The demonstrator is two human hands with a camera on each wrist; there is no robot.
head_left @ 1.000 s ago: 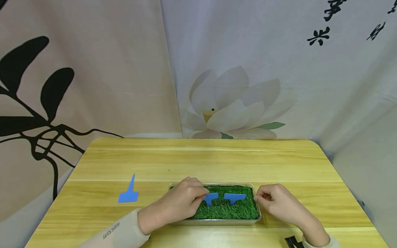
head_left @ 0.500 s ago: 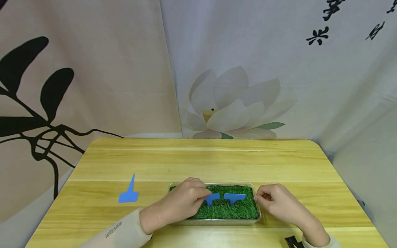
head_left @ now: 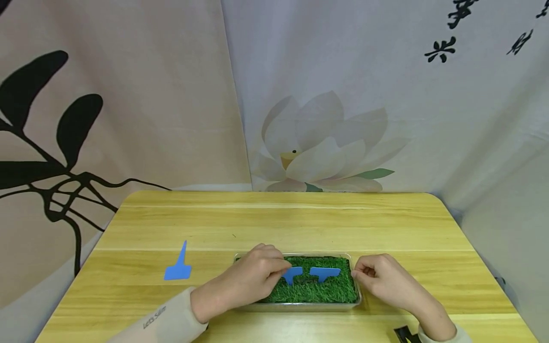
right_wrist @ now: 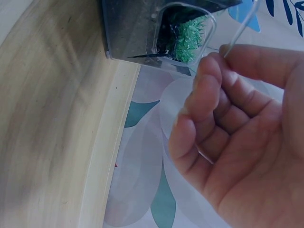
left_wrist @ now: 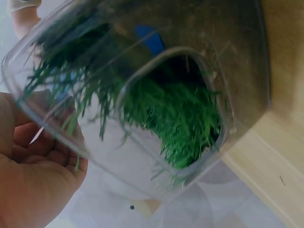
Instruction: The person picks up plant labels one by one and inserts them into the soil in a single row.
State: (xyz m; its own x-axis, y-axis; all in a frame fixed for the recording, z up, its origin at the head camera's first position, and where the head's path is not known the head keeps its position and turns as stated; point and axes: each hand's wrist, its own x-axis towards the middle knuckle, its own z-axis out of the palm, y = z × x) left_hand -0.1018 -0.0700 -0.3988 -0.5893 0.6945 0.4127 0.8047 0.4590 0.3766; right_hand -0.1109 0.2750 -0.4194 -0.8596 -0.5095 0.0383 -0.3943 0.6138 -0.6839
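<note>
In the head view, a clear plastic box [head_left: 300, 307] filled with green artificial grass [head_left: 317, 294] stands at the table's front. A blue T-shaped plant label [head_left: 293, 273] stands stem-down in the grass, and my left hand [head_left: 250, 278] pinches its left end between thumb and fingers. To its right, a second blue plant label [head_left: 324, 273] stands in the grass, untouched. My right hand [head_left: 388, 283] pinches the box's right rim; the right wrist view shows thumb and index finger [right_wrist: 209, 71] at the clear edge. The label's stem tip is hidden in the grass.
A third blue plant label [head_left: 178, 270] lies flat on the wooden table [head_left: 279, 219], left of the box. Near the right sleeve lies a black object [head_left: 405, 335], partly cut off by the frame. Printed fabric [head_left: 321, 119] hangs behind the table.
My left hand and the plant label it pinches shift slightly right, then back left. My right hand stays on the box rim.
</note>
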